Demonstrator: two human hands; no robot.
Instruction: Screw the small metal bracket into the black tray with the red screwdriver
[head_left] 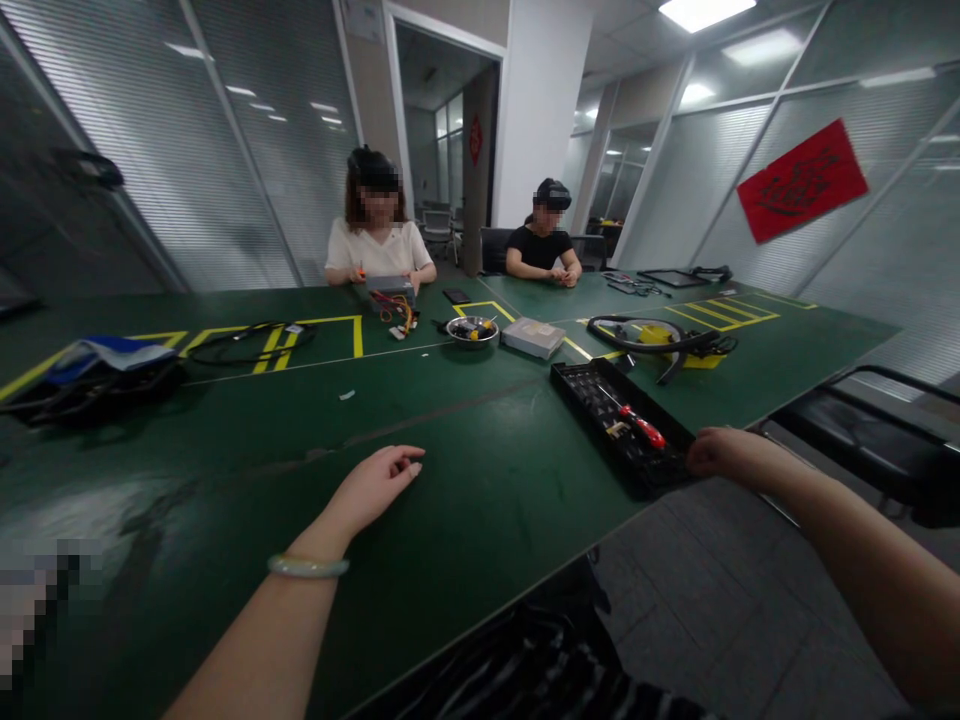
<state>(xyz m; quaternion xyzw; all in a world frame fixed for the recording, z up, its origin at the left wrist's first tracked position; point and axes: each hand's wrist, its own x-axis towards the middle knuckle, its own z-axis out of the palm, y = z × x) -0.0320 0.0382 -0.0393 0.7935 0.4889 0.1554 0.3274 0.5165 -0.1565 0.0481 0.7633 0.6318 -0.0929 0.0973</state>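
My left hand [381, 487] lies on the green tabletop with nothing in it, its fingers loosely stretched out and slightly bent. A pale green bangle [308, 568] circles that wrist. Off to the right, my right hand [718, 453] is closed on the near right end of a long black plastic tray [592, 437]; its fingertips are partly hidden. Inside the tray lies a screwdriver [641, 425] with a red handle and a thin metal shaft. Beside it are small brass-coloured pieces [617, 430]. The tray sits at the table's near right edge.
Beyond the tray are a grey metal box [533, 338], a steel bowl [472, 338] of small parts and a black curved frame [641, 335]. A blue-and-black bag [105, 370] and a black cable [251, 342] lie left. Two people sit opposite, one handling a wired metal box [390, 291]. A chair [877, 430] stands right.
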